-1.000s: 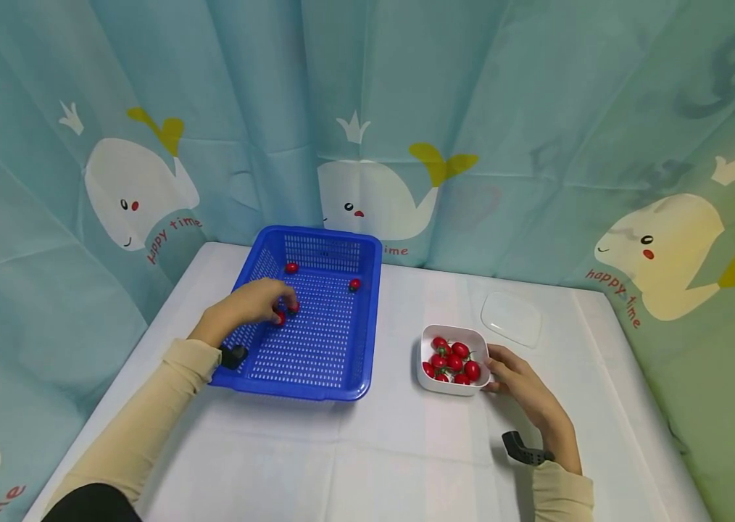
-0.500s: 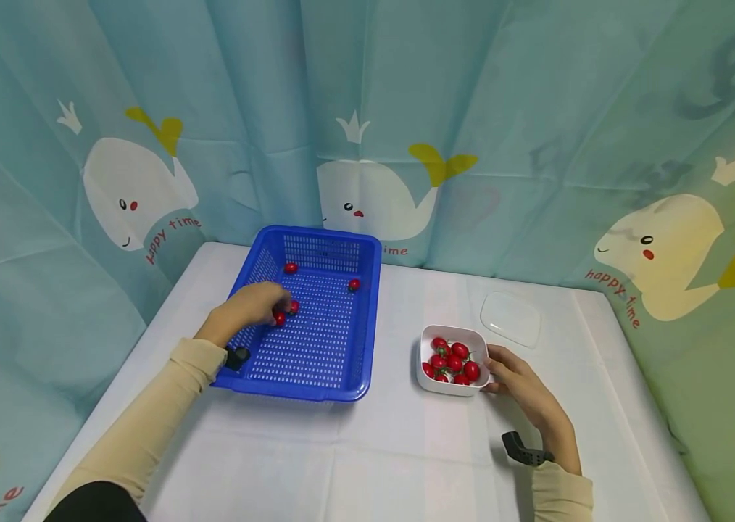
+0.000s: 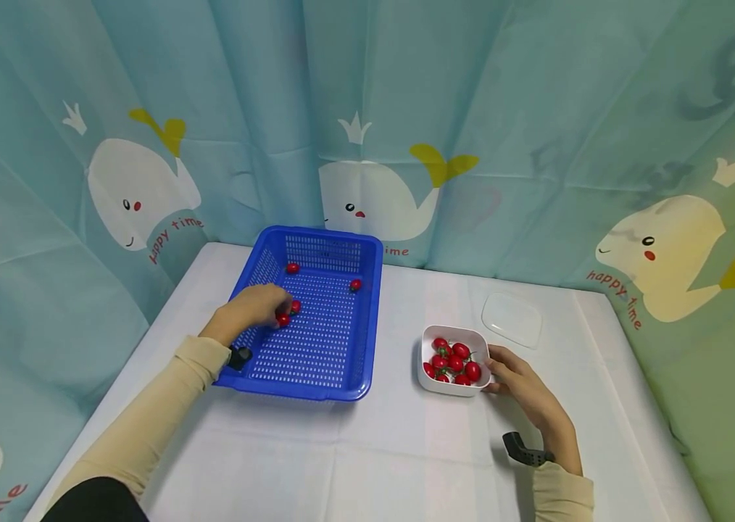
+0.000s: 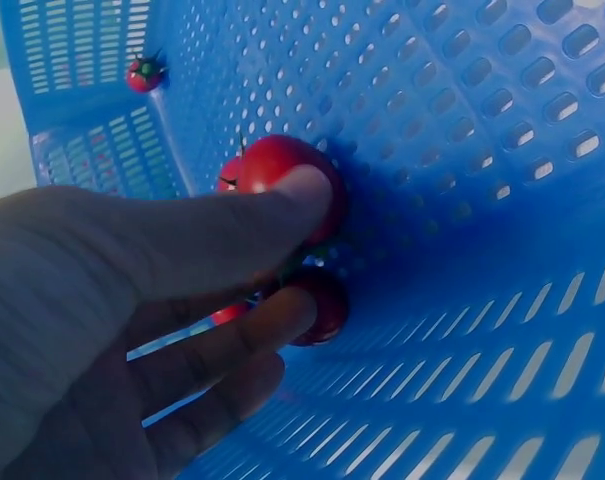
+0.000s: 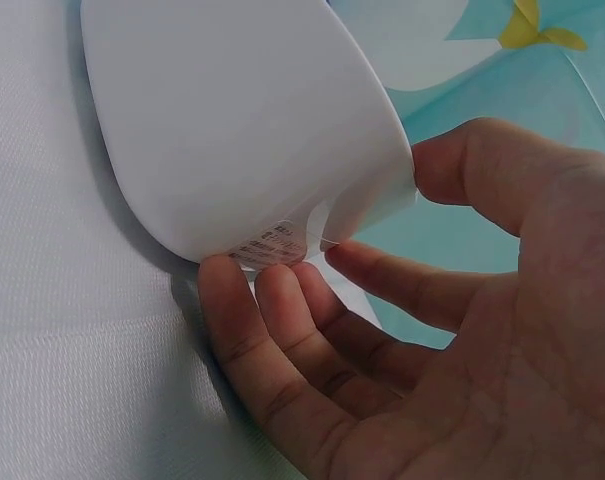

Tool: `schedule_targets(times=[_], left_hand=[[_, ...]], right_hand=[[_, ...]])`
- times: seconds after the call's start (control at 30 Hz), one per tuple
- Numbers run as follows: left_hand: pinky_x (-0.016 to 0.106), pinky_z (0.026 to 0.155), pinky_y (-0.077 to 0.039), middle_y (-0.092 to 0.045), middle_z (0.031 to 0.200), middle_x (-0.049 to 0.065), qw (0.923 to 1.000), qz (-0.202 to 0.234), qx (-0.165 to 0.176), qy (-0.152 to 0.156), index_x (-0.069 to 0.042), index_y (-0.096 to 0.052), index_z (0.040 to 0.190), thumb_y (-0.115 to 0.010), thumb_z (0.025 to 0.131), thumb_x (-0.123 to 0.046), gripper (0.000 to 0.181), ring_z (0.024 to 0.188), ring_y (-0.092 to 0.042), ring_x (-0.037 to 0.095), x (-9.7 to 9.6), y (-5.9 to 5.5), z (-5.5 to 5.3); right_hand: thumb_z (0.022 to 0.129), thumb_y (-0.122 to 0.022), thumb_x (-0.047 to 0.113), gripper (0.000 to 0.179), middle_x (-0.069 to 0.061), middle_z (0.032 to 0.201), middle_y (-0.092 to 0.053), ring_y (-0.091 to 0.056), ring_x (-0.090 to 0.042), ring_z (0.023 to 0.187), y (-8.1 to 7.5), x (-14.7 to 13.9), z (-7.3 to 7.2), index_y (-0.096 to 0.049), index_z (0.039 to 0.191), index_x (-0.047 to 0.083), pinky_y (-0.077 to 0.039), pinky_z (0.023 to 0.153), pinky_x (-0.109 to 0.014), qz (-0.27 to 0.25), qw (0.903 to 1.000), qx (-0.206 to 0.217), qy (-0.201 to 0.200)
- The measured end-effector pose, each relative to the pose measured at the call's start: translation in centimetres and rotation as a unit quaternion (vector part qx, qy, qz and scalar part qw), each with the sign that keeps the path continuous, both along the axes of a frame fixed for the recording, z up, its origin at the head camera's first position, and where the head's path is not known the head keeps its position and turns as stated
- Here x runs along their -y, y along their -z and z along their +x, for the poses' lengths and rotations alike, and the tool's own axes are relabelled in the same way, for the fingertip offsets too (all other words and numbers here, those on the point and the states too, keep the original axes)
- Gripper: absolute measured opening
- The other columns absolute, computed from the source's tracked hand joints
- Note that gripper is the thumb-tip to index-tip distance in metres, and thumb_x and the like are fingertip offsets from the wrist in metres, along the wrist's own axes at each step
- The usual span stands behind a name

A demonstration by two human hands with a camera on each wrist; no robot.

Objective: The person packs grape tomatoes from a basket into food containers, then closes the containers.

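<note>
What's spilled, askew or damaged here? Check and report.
Nothing stands out. In the head view, the cherry tomatoes are all inside the blue basket or the white box, both upright, with no visible damage. The clear lid lies apart on the table beyond the box, seemingly just set aside.

At the far left of the white table (image 3: 393,442), faintly banded with pink, we see a bright blue basket (image 3: 322,348) patterned with rows of small holes; its tomatoes (image 3: 292,268) are red with green tops. Toward the right edge we find a white box (image 3: 447,388), its boxed tomatoes (image 3: 455,364) likewise red and green, and a clear lid (image 3: 512,319). Beyond the far edge, the curtain (image 3: 537,80) is teal, greener rightward, printed with pale whales (image 3: 377,196), yellow tails (image 3: 433,162) and red lettering (image 3: 604,278). The sleeves (image 3: 146,424) are beige.
</note>
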State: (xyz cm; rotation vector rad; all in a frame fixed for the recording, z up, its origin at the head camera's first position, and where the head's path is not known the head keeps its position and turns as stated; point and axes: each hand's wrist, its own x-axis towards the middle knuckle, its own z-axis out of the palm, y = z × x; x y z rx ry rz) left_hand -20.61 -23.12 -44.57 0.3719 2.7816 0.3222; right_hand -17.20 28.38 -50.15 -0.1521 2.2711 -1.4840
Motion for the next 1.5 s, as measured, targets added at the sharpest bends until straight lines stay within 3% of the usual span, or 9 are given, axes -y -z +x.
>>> schedule_targets(times=[0.2,0.43,0.63,0.8,1.07,1.23,1.5], left_hand=[[0.046,0.09,-0.06,-0.074,0.102,0.012,0.9999,0.013,0.001,-0.001,-0.003,-0.073,0.112,-0.082,0.089,-0.008,0.025,0.089,-0.066,0.025,0.1,-0.4,0.0],[0.046,0.092,-0.059,-0.074,0.101,0.012,0.9979,0.064,-0.009,-0.005,-0.004,-0.073,0.109,-0.079,0.091,-0.01,0.02,0.092,-0.066,0.026,0.4,-1.4,0.3],[0.05,0.096,-0.058,-0.074,0.112,0.016,0.9896,0.14,-0.033,-0.012,-0.003,-0.07,0.118,-0.074,0.096,-0.014,0.025,0.104,-0.068,0.031,0.0,-2.6,0.7],[0.049,0.094,-0.059,-0.074,0.114,0.016,0.9817,0.179,-0.063,-0.021,-0.004,-0.069,0.124,-0.072,0.099,-0.019,0.03,0.106,-0.068,0.032,-0.9,-3.4,1.3],[0.033,0.079,-0.054,-0.071,0.117,0.013,0.9543,0.277,-0.098,-0.057,-0.009,-0.068,0.129,-0.069,0.101,-0.028,0.033,0.1,-0.062,0.027,-2.9,-4.3,2.5],[0.034,0.084,-0.055,-0.068,0.127,0.012,0.937,0.319,-0.123,-0.073,-0.012,-0.067,0.132,-0.071,0.1,-0.026,0.036,0.103,-0.062,0.027,-4.5,-4.4,3.3],[0.035,0.086,-0.055,-0.066,0.126,0.011,0.9049,0.392,-0.147,-0.077,-0.012,-0.067,0.132,-0.073,0.098,-0.022,0.035,0.099,-0.061,0.025,-7.1,-3.9,4.1]], right_hand=[[0.111,-0.048,0.031,0.058,-0.028,0.156,-0.045,-0.065,-0.014,0.109,0.1,0.0,0.0,-0.035,0.158,-0.001,-0.058,0.086,-0.022,0.004,1.0,-0.002,-0.001],[0.111,-0.048,0.031,0.058,-0.028,0.155,-0.046,-0.066,-0.015,0.108,0.0,0.1,0.1,-0.035,0.158,0.0,-0.057,0.086,-0.022,0.006,1.0,0.0,-0.001],[0.111,-0.047,0.029,0.058,-0.028,0.155,-0.045,-0.065,-0.013,0.107,-0.2,0.1,0.0,-0.034,0.158,-0.001,-0.057,0.085,-0.022,0.005,1.0,-0.001,-0.001],[0.111,-0.047,0.028,0.057,-0.029,0.155,-0.045,-0.066,-0.012,0.105,-0.2,0.1,-0.1,-0.034,0.158,-0.001,-0.057,0.085,-0.021,0.003,1.0,-0.001,-0.002],[0.111,-0.047,0.029,0.058,-0.029,0.155,-0.046,-0.066,-0.011,0.105,-0.2,0.2,-0.1,-0.033,0.158,-0.001,-0.057,0.086,-0.021,0.003,1.0,0.003,-0.002],[0.111,-0.047,0.03,0.058,-0.028,0.155,-0.046,-0.066,-0.011,0.105,-0.3,0.1,0.0,-0.033,0.159,-0.001,-0.057,0.087,-0.021,0.002,1.0,0.005,-0.003],[0.111,-0.047,0.031,0.058,-0.028,0.156,-0.045,-0.065,-0.013,0.108,-0.2,0.1,0.0,-0.034,0.158,0.0,-0.057,0.087,-0.02,0.011,0.9999,0.004,-0.003]])
